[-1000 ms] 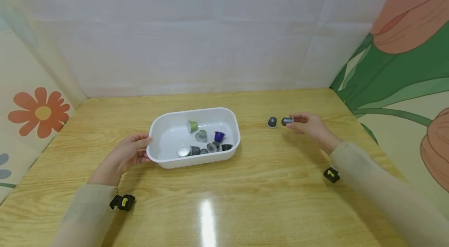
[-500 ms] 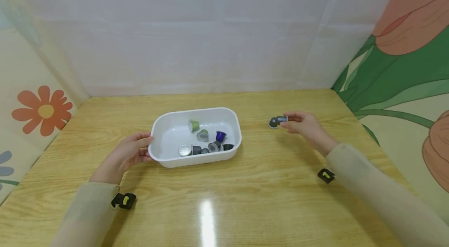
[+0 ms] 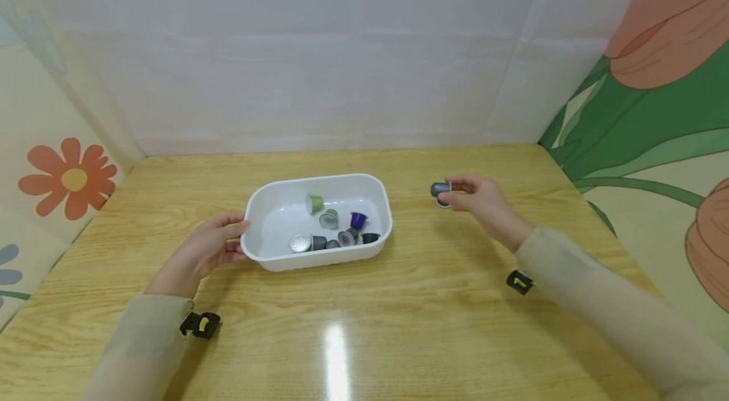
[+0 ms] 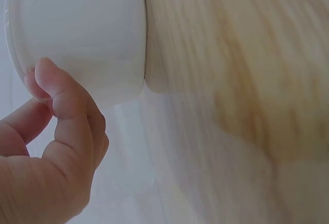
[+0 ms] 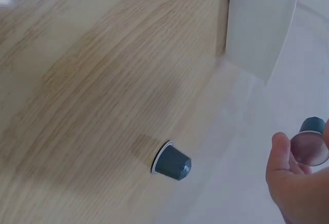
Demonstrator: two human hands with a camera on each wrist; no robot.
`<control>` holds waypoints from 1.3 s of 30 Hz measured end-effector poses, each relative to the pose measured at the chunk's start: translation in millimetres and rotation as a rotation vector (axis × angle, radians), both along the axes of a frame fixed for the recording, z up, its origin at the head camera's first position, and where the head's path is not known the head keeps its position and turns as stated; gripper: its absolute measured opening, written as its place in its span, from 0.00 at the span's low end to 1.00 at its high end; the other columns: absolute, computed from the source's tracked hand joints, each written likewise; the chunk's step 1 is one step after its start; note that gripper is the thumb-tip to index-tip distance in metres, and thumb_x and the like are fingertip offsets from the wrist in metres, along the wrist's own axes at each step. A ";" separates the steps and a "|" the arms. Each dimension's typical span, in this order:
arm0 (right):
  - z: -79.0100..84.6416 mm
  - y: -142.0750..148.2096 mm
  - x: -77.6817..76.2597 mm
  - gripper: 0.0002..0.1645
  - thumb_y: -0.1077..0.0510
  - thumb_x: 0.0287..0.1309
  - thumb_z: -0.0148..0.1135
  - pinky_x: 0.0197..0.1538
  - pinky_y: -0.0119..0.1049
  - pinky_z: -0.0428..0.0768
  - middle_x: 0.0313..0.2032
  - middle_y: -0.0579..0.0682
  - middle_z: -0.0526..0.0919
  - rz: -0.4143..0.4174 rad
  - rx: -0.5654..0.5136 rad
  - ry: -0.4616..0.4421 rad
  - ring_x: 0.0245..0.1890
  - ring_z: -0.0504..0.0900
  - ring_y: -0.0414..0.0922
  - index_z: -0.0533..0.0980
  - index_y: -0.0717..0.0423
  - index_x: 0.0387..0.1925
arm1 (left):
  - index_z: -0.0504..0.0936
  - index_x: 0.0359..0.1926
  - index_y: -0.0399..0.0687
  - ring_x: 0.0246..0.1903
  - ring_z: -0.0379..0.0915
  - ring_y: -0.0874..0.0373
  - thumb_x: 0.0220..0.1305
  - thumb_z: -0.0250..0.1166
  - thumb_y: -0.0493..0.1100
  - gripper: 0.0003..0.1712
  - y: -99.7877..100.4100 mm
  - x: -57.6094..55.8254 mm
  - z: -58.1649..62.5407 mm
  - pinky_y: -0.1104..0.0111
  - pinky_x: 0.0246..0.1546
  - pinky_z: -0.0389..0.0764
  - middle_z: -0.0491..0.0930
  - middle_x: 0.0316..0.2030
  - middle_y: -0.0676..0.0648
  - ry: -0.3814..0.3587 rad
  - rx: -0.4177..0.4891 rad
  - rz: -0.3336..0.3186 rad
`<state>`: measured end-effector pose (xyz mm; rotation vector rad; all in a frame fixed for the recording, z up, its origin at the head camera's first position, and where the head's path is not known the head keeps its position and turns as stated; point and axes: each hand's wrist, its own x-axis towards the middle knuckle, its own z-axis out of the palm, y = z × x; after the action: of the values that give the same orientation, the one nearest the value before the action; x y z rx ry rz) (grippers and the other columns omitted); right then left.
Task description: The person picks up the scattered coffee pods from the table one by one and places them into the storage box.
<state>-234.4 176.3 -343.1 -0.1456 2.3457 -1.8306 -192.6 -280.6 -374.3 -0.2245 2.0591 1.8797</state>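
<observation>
My left hand (image 3: 207,249) pinches the left rim of a white plastic bin (image 3: 319,259), thumb on the rim and fingers against the outer wall, as the left wrist view also shows. Inside lie several coffee capsules: green ones, a purple one (image 3: 357,220), grey and dark ones, and a silver lid (image 3: 299,243) facing up. To the right of the bin, my right hand (image 3: 481,202) holds a dark grey coffee capsule (image 3: 440,188) between thumb and fingers, raised off the table. A second dark capsule (image 5: 174,162) stands on its rim below it, largely hidden in the head view.
Both stand on a wood-grain table (image 3: 398,325). A white sheet (image 3: 342,72) hangs behind its back edge, with flower-printed panels at left and right. Black devices are strapped at both wrists.
My right hand has moved left with its capsule, from beside the standing capsule to above it. The left hand and the bin stay nearly where they were.
</observation>
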 end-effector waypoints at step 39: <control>9.5 -61.0 3.0 0.29 0.68 0.61 0.63 0.53 0.41 0.79 0.55 0.66 0.76 0.069 -0.009 0.013 0.50 0.79 0.53 0.67 0.70 0.62 | 0.60 0.60 0.31 0.25 0.75 0.62 0.75 0.51 0.43 0.22 1.4 1.1 1.8 0.71 0.30 0.82 0.75 0.31 0.51 0.015 -0.050 -0.005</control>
<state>-231.4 115.3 -333.6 -0.2372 2.3105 -1.8141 -191.6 -279.2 -372.5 -0.2172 2.1159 1.8342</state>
